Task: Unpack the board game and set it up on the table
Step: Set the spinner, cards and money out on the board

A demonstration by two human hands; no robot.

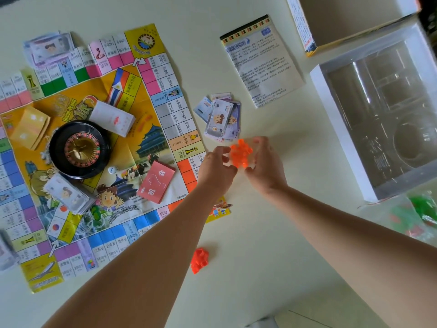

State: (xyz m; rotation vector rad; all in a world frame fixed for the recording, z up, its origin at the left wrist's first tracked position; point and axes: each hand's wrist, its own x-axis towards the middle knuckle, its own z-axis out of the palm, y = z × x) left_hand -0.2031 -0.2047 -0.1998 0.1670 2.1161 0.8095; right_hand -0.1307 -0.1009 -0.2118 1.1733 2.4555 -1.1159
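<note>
orange pieces [241,154] are gripped between curled left hand [216,170] and curled right hand [268,163], both reaching far forward.

Above table [272,268], left hand [216,171] and right hand [267,166] hold orange pieces [241,153] between them, just right of board [165,114]; separate orange clump [199,260] lies nearer the person.

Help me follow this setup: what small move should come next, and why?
Probably set the orange pieces down beside the board. Both the left hand and right hand hold them just right of it, and a smaller orange cluster already lies on the table.
</note>
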